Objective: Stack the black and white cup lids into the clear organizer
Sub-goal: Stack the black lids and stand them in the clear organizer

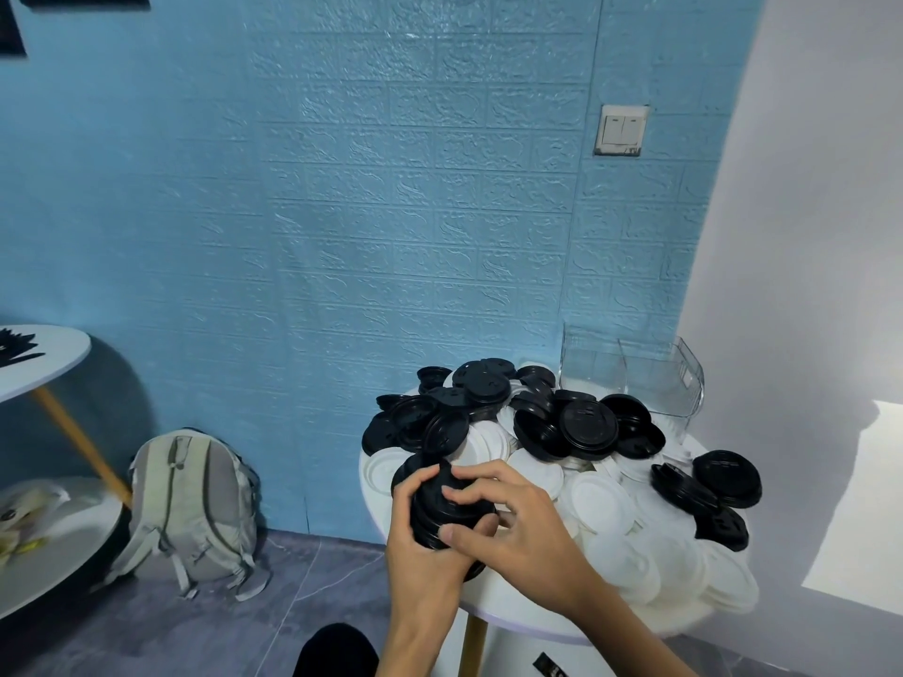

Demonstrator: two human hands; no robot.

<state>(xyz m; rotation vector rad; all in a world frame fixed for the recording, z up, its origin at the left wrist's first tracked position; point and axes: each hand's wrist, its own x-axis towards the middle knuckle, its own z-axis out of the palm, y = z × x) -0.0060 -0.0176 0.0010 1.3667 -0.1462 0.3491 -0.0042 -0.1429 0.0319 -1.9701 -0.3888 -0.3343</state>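
- Now gripping a short stack of black lids (442,510) low centre: left hand (415,539) cupped beneath, right hand (513,515) pinching its top.
- Heading next, likely, up-right to the clear organizer (635,378), apparently empty, past the loose lid pile (562,432); right hand nearer.

Left hand (420,539) and right hand (513,525) grip a black lid stack (440,505) beside the lid-heaped round table (498,603).

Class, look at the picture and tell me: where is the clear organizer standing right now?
In the head view the organizer stands at the table's far right edge, against the blue wall, just behind the lid pile.
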